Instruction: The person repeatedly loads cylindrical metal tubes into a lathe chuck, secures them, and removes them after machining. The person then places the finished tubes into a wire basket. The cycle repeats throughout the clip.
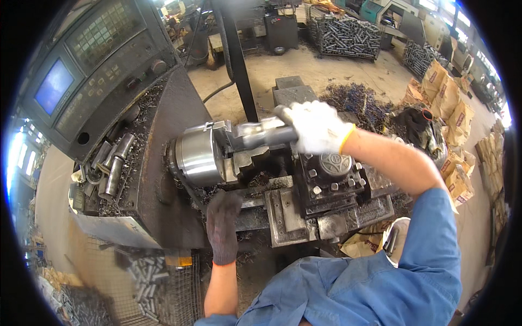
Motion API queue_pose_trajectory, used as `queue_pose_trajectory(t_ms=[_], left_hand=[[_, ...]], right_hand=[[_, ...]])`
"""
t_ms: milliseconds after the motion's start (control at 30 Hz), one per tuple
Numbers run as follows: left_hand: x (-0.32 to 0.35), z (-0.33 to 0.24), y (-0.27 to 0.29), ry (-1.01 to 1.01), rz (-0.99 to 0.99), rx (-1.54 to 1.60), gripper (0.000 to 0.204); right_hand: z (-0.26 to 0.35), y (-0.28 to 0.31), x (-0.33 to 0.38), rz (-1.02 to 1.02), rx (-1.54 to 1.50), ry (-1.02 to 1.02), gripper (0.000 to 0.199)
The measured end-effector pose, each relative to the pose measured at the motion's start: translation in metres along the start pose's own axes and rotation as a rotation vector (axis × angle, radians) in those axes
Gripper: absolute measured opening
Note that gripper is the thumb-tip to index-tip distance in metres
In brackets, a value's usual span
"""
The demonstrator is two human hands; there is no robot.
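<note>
My right hand [316, 127], in a white knit glove with a yellow cuff, is closed around the right end of a dark metal cylinder [272, 137]. The cylinder runs left to the jaws of a shiny lathe chuck [200, 155]; blur there hides whether the jaws grip it. Below the hand stands a dark tool post [333, 176] with several bolts on top. My left hand [223, 223], in a dark glove with an orange cuff, is just below the chuck, beside the lathe bed. Its fingers are smeared by motion, and nothing held shows in it.
On the left, a control panel with a lit screen [54, 87] rises above a ledge with metal tubes [118, 163] and chips. Metal shavings [359, 106] pile up behind the tool post. A wire basket of metal pieces [149, 282] sits lower left; paper sacks [448, 103] stand right.
</note>
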State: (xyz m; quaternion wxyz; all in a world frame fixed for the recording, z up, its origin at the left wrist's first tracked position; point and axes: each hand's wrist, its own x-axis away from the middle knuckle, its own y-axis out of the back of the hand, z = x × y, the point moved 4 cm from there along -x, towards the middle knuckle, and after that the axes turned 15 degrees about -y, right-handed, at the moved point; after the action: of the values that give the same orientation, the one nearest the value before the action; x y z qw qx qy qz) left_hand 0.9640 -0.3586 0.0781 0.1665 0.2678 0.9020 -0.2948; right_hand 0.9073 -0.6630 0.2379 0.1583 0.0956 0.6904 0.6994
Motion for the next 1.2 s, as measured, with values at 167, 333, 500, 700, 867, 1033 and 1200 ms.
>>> queue_pose_trajectory(t_ms=[167, 333, 500, 700, 867, 1033, 1200], left_hand=[[0.108, 0.012, 0.083, 0.288, -0.247, -0.355, 0.051], [0.19, 0.0, 0.173, 0.286, -0.739, -0.132, 0.052], [0.203, -0.031, 0.242, 0.147, -1.066, -0.262, 0.063], [0.199, -0.055, 0.274, 0.415, -1.156, -0.138, 0.056], [0.192, -0.063, 0.275, 0.468, -0.939, -0.105, 0.034], [0.193, -0.054, 0.281, 0.407, -0.964, -0.057, 0.02], [0.195, -0.048, 0.283, 0.287, -0.99, -0.012, 0.014]], right_hand=[[-0.043, -0.071, -0.072, 0.221, 0.321, -0.013, 0.048], [-0.027, -0.136, -0.098, 0.569, -0.09, 0.013, 0.08], [-0.032, -0.148, -0.111, 0.587, -0.202, 0.092, 0.076], [-0.036, -0.153, -0.109, 0.671, 0.036, -0.043, 0.054], [0.004, -0.136, -0.108, 0.483, -0.312, -0.025, 0.085], [0.007, -0.081, -0.067, 0.22, -0.24, -0.036, 0.082], [0.002, -0.015, 0.049, -0.096, -0.662, -0.188, 0.06]])
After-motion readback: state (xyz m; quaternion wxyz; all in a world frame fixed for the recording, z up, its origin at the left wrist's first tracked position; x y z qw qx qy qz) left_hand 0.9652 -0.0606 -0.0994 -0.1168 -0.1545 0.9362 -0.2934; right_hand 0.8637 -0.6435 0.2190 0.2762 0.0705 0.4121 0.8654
